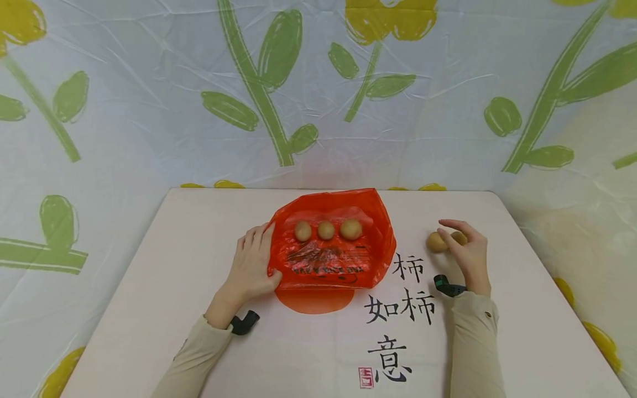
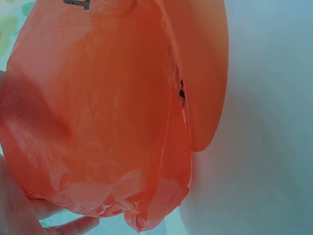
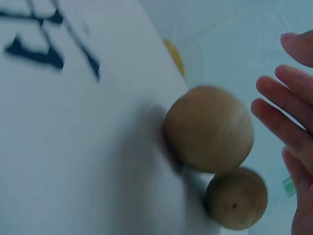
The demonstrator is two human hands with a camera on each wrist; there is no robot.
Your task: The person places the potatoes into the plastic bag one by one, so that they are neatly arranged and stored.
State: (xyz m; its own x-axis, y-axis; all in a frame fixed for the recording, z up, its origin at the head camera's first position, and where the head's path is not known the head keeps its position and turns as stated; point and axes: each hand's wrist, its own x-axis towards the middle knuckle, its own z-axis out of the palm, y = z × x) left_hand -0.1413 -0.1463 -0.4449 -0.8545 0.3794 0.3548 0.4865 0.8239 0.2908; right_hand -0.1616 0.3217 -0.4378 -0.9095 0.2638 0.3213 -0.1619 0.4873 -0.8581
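Note:
A red plastic bag (image 1: pixel 323 262) with dark print lies spread on the table, its edges standing up around three small round potatoes (image 1: pixel 325 230) in a row. My left hand (image 1: pixel 252 260) grips the bag's left edge, thumb toward me and fingers farther back. The bag fills much of the left wrist view and hides part of that hand's fingers (image 2: pixel 78 226). Right of the bag, my right hand (image 1: pixel 470 251) hovers over two more potatoes, a larger one (image 3: pixel 209 129) and a smaller one (image 3: pixel 236 198). A gap shows between its spread fingers and these potatoes in the right wrist view.
The pale table (image 1: pixel 184 254) carries black brushed characters (image 1: pixel 390 359) and a red seal mark (image 1: pixel 365 377) near its front. A curtain (image 1: pixel 149 127) printed with flowers hangs behind the table's far edge. A dark device (image 1: pixel 245 323) sits at each wrist.

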